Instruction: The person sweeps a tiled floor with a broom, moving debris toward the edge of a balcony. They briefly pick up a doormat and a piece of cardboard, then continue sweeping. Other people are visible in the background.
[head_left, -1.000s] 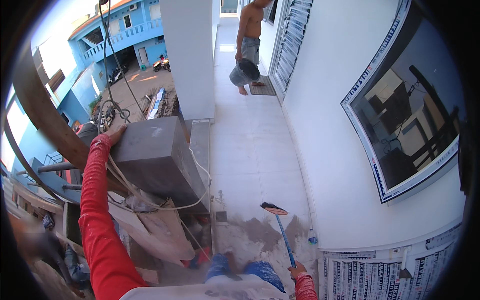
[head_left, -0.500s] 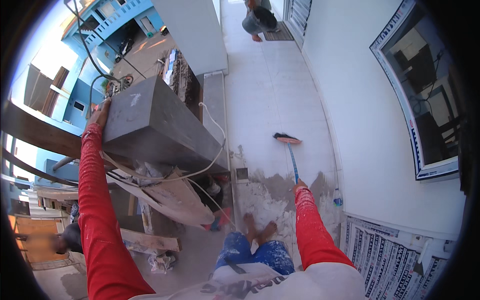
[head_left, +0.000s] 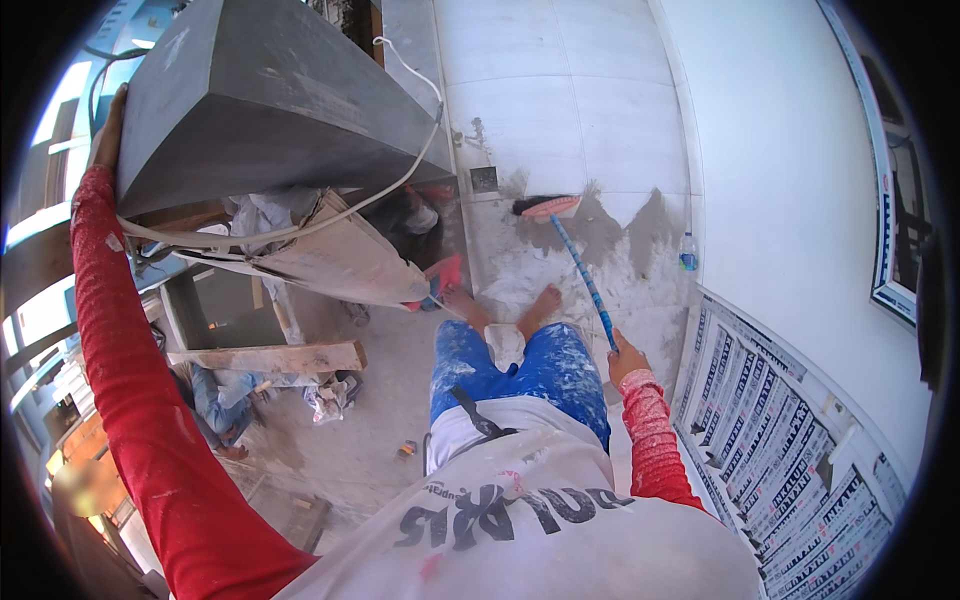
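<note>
My right hand [head_left: 627,358] is closed round the blue patterned handle of a broom [head_left: 583,268]. The broom's pink head with dark bristles rests on the floor in front of my feet, where white tiles [head_left: 520,120] meet a patch of grey and white powder [head_left: 600,235]. Stretched out at the far left, my left hand [head_left: 108,135] lies with its fingers along the side of a big grey block-like pillar [head_left: 270,95]. Part of that hand is hidden by the pillar's edge.
A pale cable [head_left: 330,225] loops across the pillar. Below it are a torn sack-like sheet [head_left: 345,262] and a timber plank [head_left: 290,358]. A small bottle [head_left: 688,251] stands by the right wall. Another person [head_left: 215,405] sits at the lower left.
The broom has been pulled toward me, from the white tiles back to the powdery patch. My view has tilted downward. My left hand stays against the pillar.
</note>
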